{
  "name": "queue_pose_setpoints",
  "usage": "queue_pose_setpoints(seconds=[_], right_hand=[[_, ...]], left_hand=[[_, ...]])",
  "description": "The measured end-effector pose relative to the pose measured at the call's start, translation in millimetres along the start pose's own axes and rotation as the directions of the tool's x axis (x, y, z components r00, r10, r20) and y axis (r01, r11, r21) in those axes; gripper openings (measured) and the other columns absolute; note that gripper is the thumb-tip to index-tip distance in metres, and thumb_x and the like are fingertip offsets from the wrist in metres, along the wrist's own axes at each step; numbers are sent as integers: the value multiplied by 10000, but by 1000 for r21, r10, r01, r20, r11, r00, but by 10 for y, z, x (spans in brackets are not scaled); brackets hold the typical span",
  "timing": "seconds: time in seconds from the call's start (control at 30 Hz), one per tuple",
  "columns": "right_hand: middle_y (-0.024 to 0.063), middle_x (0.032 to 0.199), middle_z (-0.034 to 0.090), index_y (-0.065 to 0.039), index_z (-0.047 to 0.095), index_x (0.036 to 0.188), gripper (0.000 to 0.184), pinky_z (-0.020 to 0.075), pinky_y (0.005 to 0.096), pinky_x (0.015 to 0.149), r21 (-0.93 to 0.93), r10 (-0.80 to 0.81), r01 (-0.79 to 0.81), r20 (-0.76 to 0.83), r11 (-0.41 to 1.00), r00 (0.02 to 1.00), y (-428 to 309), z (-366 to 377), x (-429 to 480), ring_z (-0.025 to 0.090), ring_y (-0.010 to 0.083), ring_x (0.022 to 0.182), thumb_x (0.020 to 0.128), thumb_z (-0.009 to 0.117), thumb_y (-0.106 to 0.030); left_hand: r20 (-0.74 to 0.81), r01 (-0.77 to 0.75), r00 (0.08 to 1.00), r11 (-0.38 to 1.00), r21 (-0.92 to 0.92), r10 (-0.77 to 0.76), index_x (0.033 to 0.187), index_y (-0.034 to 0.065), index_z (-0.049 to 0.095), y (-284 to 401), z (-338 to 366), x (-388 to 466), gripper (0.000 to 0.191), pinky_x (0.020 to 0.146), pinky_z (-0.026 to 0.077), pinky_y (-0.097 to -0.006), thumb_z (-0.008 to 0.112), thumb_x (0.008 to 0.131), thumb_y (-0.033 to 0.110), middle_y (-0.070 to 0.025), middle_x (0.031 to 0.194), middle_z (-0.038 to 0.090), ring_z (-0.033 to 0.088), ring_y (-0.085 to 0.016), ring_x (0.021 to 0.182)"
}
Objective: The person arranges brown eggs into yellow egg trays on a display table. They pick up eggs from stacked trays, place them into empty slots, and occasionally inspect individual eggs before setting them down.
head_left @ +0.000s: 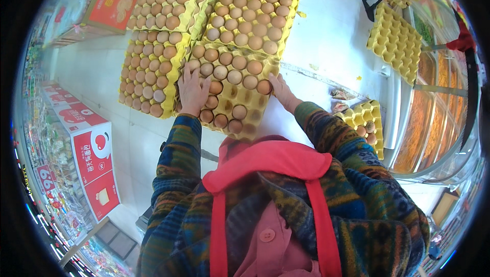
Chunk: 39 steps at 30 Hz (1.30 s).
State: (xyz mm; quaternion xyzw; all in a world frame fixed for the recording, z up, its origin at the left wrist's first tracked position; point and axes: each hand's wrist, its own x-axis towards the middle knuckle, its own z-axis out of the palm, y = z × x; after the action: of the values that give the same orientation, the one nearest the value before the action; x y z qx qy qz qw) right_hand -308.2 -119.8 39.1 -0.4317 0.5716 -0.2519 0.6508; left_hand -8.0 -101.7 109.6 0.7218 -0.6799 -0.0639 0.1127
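A yellow pulp egg tray [234, 92] lies before me, its far rows filled with brown eggs and several cups bare in its nearer half. My left hand [193, 90] rests on its left side, fingers spread over the edge eggs; whether it grips one is hard to tell. At the right edge, my right hand [282, 90] has its fingertips against the tray rim beside a brown egg [264, 87]. A full egg tray [245, 15] adjoins the far side, and stacked trays of eggs [147, 74] stand to the left.
An empty egg tray [396, 41] leans by the clear food bins [432, 112] on the right. Nearer, a small tray piece [363, 120] holds a few eggs, with crumpled wrappers [340, 106] beside it. A red and white display stand [93, 162] is at the left.
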Motion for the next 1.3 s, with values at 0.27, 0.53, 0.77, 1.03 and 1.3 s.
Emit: queue_pose_setpoints(seconds=[0.27,0.53,0.77,1.03,1.3], right_hand=[[264,1239,550,42,422,1327,547,369,412,1019,12,-228,228,24,974,973,-206,17,17,518,372,1166,1004,370,-397],[300,1331,432,1,369,1385,586,292,481,1081,-200,-60,79,102,976,993,-166,-67,36,369,444,1264,995,371,-436],[290,1264,442,6,360,1352,552,320,468,1046,-169,-29,53,143,984,989,-92,-119,121,408,419,1200,999,389,-417],[258,1275,430,-14,317,1400,562,289,467,1070,-150,-71,104,212,983,975,-228,-207,58,374,402,1220,965,483,-329],[190,1027,628,32,470,1248,446,521,400,780,-224,-155,180,122,958,980,-481,-292,42,634,285,942,895,596,-210]], left_hand=[[32,51,998,998,39,-53,1251,41,548,52,-85,32,516,1033,345,-456,604,863,378,-178,1497,302,387,-401,1230],[-13,-51,998,988,147,54,1150,0,560,272,-222,347,487,1012,339,-485,682,813,330,-233,1354,418,390,-409,1188],[-37,-256,967,950,-180,254,1234,-8,511,818,-172,1706,497,961,391,-457,671,832,237,-205,1182,553,482,-387,1122],[-6,-390,920,914,-113,392,1194,54,559,947,302,3001,428,884,461,-436,663,786,132,-163,1120,578,546,-368,1053],[241,-481,868,856,187,435,1053,68,607,1188,448,3521,272,821,495,-455,589,795,152,-150,1031,608,570,-359,1024]])
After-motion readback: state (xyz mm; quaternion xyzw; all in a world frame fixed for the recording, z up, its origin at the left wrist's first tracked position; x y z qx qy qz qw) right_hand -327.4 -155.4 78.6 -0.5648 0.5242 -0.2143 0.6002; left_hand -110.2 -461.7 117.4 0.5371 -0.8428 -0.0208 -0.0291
